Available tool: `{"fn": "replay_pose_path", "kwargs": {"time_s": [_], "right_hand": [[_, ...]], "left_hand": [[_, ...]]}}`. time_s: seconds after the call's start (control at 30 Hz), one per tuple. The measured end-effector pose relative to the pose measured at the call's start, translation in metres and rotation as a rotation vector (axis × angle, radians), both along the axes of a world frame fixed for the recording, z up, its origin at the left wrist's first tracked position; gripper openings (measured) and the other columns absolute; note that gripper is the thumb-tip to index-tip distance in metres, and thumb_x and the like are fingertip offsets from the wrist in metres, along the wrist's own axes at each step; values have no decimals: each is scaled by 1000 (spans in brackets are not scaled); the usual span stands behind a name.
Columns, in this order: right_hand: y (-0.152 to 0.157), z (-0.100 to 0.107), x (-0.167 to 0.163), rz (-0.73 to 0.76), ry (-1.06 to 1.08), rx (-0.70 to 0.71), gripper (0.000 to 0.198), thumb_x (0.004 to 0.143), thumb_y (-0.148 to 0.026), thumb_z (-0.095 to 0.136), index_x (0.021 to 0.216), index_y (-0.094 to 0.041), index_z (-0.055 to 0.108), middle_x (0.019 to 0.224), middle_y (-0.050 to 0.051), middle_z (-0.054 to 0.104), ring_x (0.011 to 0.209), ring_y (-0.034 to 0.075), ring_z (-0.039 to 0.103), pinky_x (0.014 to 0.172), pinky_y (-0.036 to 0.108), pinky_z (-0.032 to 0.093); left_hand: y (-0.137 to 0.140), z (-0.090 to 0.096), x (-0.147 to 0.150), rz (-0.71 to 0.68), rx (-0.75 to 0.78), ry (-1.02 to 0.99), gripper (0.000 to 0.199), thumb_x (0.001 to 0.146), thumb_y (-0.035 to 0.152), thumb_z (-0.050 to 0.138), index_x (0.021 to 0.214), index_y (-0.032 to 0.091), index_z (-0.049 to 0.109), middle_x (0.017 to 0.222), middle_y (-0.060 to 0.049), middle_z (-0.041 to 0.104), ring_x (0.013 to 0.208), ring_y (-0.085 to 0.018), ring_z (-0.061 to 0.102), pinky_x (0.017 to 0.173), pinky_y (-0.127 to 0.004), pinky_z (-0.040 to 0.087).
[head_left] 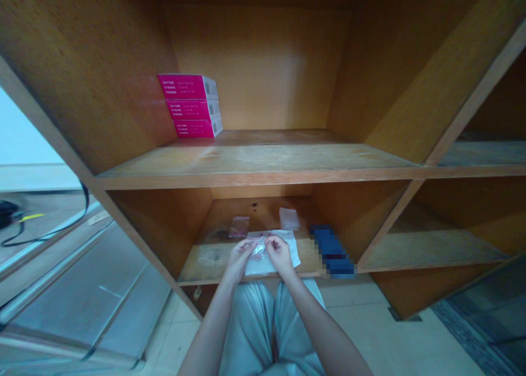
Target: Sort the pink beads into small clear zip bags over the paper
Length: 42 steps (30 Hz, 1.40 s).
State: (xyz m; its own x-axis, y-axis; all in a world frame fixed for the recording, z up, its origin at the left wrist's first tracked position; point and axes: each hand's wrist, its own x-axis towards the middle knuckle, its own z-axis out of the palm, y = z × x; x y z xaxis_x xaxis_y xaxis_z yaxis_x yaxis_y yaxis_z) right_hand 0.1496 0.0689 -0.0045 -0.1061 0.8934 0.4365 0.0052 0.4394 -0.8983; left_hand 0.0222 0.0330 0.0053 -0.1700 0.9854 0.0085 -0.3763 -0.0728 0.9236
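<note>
My left hand (241,254) and my right hand (280,251) meet over the lower shelf, fingers pinched on a small clear plastic bag (259,249) between them. What the bag holds is too small to make out. Beneath the hands lies a white sheet (292,243), perhaps paper or cloth. A clear bag with reddish contents (239,227) is just behind my left hand. Behind my right hand rests a small whitish packet (289,218).
Three stacked pink boxes (191,108) stand on the upper shelf at left. A dark blue, pixelated object (332,251) lies at right on the lower shelf. The shelf edge (263,180) runs above my hands. Glass panels (78,310) lean at left.
</note>
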Motion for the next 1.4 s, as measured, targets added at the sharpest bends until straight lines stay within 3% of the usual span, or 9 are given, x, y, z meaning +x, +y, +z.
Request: {"fn": "replay_pose_path", "kwargs": {"time_s": [0.2, 0.7, 1.4], "right_hand": [[-1, -1, -1, 15, 8, -1, 16, 74, -23, 48, 64, -18, 59, 59, 0, 58, 54, 12, 50, 52, 22, 40], [-4, -1, -3, 50, -94, 51, 7, 71, -20, 52, 67, -19, 58, 63, -1, 57, 59, 13, 51, 54, 21, 39], [-2, -5, -3, 37, -152, 80, 12, 73, -27, 54, 66, -17, 57, 63, 0, 57, 60, 12, 52, 57, 22, 41]], "left_hand": [[0, 1, 1, 17, 17, 53, 21, 62, 29, 70, 75, 13, 67, 66, -3, 65, 50, -10, 53, 53, -21, 40], [-4, 6, 5, 43, -6, 148, 16, 61, 26, 70, 71, 14, 68, 66, -4, 67, 58, -14, 57, 57, -23, 43], [2, -9, -1, 35, 27, 204, 22, 60, 30, 70, 74, 13, 66, 71, -5, 67, 62, -15, 59, 61, -25, 45]]}}
